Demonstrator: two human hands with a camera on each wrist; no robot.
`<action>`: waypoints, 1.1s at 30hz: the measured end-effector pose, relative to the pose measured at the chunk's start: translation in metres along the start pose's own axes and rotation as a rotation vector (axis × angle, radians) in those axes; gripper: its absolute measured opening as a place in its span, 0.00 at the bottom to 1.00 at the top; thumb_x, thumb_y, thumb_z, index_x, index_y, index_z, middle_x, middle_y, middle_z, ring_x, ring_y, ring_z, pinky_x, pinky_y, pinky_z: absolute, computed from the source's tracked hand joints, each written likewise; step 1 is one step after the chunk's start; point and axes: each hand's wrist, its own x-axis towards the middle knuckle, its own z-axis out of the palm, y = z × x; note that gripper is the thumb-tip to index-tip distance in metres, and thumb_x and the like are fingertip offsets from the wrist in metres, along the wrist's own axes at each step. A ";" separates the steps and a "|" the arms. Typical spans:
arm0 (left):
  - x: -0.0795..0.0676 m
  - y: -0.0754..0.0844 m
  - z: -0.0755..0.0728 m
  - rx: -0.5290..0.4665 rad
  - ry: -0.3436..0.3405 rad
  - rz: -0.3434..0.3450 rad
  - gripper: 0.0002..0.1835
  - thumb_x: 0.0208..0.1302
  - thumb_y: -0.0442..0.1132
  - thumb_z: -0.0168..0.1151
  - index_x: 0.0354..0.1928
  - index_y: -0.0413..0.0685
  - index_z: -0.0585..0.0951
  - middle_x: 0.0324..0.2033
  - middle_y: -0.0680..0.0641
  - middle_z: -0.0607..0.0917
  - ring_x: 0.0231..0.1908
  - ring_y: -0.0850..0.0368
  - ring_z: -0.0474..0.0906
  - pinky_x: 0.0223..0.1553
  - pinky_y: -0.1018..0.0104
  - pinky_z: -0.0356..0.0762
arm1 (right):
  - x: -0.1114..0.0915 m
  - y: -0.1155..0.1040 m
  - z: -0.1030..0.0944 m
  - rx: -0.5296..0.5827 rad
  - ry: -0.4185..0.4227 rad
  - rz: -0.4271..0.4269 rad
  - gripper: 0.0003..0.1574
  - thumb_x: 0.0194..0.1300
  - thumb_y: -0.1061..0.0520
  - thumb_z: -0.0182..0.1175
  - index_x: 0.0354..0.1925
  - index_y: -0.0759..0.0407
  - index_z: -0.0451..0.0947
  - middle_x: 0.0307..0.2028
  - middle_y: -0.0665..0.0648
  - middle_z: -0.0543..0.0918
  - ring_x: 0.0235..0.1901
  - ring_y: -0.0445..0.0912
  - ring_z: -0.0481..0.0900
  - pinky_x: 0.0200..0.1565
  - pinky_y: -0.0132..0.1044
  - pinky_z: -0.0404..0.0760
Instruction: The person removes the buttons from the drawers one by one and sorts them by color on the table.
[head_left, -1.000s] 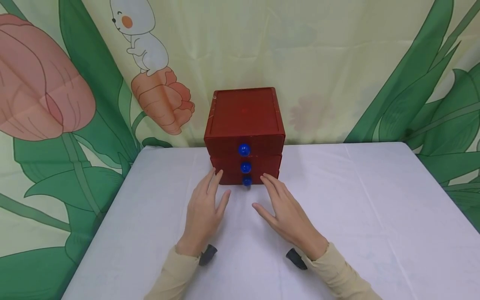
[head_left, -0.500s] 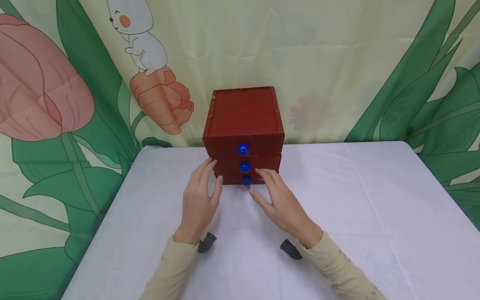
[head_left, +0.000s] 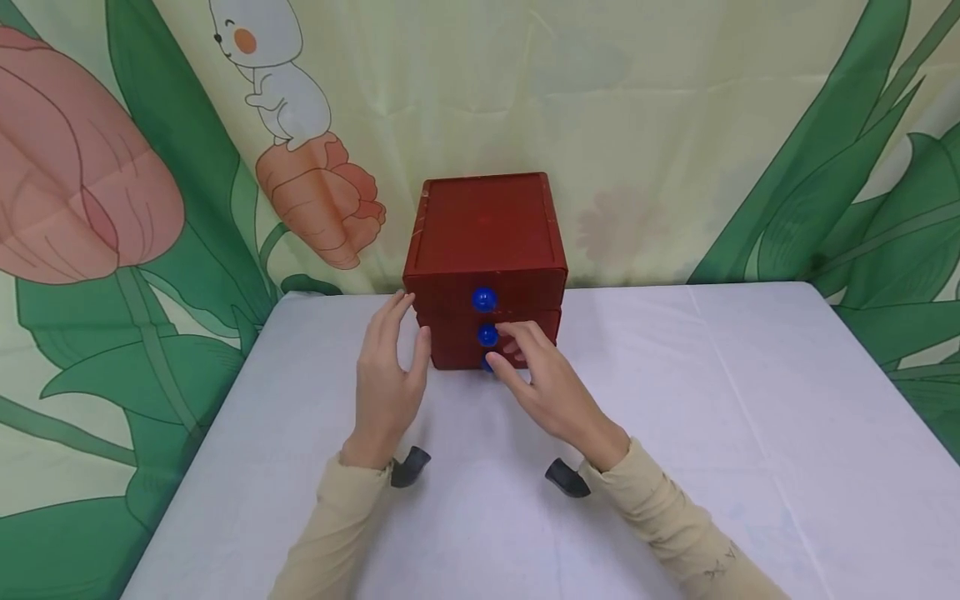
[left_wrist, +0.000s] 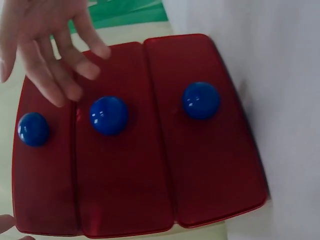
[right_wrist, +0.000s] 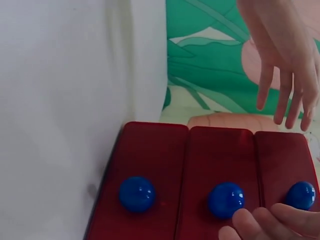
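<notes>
A red drawer box (head_left: 483,225) stands at the back of the table, with three drawers stacked, all pushed in. Each front carries a round blue knob: the top knob (head_left: 484,299), middle knob (head_left: 487,335) and bottom knob (head_left: 487,363), the last partly hidden behind my right thumb. My right hand (head_left: 551,387) hovers in front of the drawers, fingers loosely bent near the middle knob (left_wrist: 109,115), holding nothing. My left hand (head_left: 386,383) is raised at the box's left front edge, fingers extended; whether it touches the box I cannot tell. In the right wrist view that left hand (right_wrist: 287,55) hangs beside the drawers.
A white cloth covers the table (head_left: 712,433). Behind the box hangs a printed curtain (head_left: 645,125) with a rabbit, a carrot, a tulip and green leaves. A dark wrist-worn piece (head_left: 567,478) sits below the right wrist, another (head_left: 410,467) beside the left.
Both hands have moved forward to the box. The right hand has shifted left to the middle and bottom knobs, its fingers bending more; the left hand has drifted left and up along the box's side.
</notes>
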 end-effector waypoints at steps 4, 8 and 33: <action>0.008 0.001 -0.001 -0.044 -0.001 -0.031 0.26 0.73 0.44 0.56 0.69 0.45 0.71 0.68 0.44 0.72 0.68 0.51 0.68 0.65 0.50 0.71 | 0.004 -0.001 -0.001 0.007 -0.008 0.035 0.31 0.76 0.44 0.52 0.64 0.64 0.69 0.52 0.56 0.77 0.49 0.46 0.77 0.53 0.42 0.82; 0.015 0.002 -0.001 -0.079 -0.008 -0.040 0.26 0.73 0.44 0.55 0.70 0.45 0.70 0.68 0.43 0.72 0.68 0.51 0.68 0.64 0.50 0.73 | 0.009 0.000 -0.002 0.019 -0.003 0.078 0.31 0.76 0.44 0.51 0.64 0.64 0.69 0.51 0.55 0.77 0.48 0.45 0.77 0.52 0.42 0.82; 0.043 -0.006 0.005 -0.187 0.034 -0.058 0.23 0.74 0.44 0.53 0.66 0.43 0.74 0.57 0.45 0.81 0.56 0.53 0.78 0.56 0.55 0.81 | 0.038 -0.012 -0.002 0.174 0.052 0.157 0.22 0.77 0.47 0.51 0.52 0.62 0.79 0.43 0.58 0.86 0.42 0.49 0.85 0.48 0.44 0.84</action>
